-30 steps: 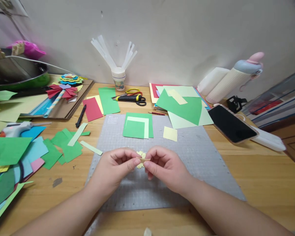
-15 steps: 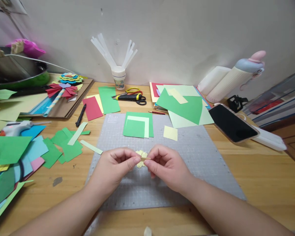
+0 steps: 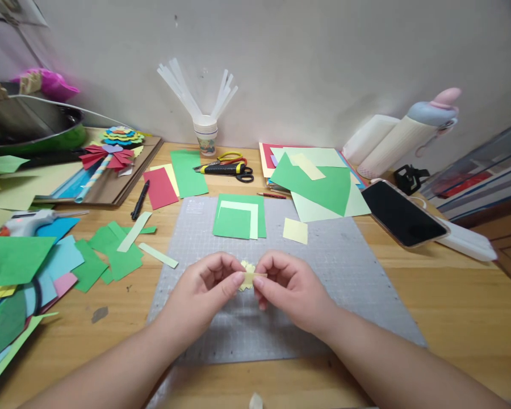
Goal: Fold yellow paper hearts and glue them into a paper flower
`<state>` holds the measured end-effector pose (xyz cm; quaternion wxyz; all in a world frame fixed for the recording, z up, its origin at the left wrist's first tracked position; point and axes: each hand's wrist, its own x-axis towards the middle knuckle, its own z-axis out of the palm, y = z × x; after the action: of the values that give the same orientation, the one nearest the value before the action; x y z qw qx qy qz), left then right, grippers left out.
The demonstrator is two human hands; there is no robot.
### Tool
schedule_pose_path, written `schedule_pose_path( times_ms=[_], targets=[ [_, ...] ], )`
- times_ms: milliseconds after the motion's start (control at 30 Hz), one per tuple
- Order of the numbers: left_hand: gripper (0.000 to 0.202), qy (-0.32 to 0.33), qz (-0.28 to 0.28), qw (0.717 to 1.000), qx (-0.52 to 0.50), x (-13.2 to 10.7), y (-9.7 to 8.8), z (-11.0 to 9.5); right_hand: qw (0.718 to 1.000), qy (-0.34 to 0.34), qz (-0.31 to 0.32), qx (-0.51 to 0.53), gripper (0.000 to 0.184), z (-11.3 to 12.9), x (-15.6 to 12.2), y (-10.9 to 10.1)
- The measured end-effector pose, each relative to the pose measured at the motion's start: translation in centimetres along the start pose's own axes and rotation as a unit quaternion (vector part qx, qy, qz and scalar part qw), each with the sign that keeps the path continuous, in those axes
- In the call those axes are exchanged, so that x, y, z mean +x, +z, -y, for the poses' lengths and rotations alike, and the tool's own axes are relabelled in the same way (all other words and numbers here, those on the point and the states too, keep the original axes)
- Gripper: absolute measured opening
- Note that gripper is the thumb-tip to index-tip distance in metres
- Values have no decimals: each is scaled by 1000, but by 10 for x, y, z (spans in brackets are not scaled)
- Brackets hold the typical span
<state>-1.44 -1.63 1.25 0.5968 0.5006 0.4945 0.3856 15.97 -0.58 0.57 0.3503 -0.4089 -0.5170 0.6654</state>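
Observation:
Between my two hands is a small folded piece of pale yellow paper (image 3: 249, 278), pinched at both ends. My left hand (image 3: 215, 283) grips its left end between thumb and index finger. At the other end, my right hand (image 3: 287, 287) pinches it the same way. Just behind the fold shows a pale yellow scalloped paper flower (image 3: 247, 266), partly hidden by the fingers; I cannot tell whether the two are joined. Both hands are over the grey cutting mat (image 3: 344, 295). A pale yellow paper square (image 3: 295, 231) and stacked green squares (image 3: 234, 222) lie farther back on it.
Green paper scraps (image 3: 114, 250), a glue gun (image 3: 29, 220) and a black pen (image 3: 140, 200) lie to the left. Behind the mat are a cutter (image 3: 221, 168), scissors (image 3: 244, 175) and a paper cup (image 3: 206, 139) of white sticks. A phone (image 3: 402, 213) leans at the right.
The folded yellow paper has tilted so that more of its face shows between my fingers. My left hand has shifted slightly; the things around have stayed put.

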Motion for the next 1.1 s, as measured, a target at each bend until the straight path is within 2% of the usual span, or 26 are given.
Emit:
schedule_pose_path(
  times_ms=[167,300,433,600,733,833,933,1000,1100],
  targets=[
    [28,42,63,992,96,-4,-1,-1,995,70,41,61,30,4,1,1],
    [29,53,94,992,60,-7,-1,0,988,98,58,109,31,3,-2,4],
    [33,58,77,995,34,-8,0,5,979,111,71,155,28,0,-5,7],
    [33,20,59,997,43,-7,1,7,978,112,69,165,27,-2,-3,7],
    [36,51,64,996,40,-6,1,9,976,112,65,177,27,-2,-2,5],
    [43,54,63,996,-10,-4,1,12,973,109,60,193,27,-2,-1,3],
    [31,67,42,994,-78,-2,-1,13,968,111,81,210,26,-3,0,1],
    [19,79,60,991,-92,-2,-2,14,965,116,102,212,27,-4,0,1],
    [12,110,61,992,-15,-2,-3,15,975,116,92,165,34,-6,1,1]
  ],
)
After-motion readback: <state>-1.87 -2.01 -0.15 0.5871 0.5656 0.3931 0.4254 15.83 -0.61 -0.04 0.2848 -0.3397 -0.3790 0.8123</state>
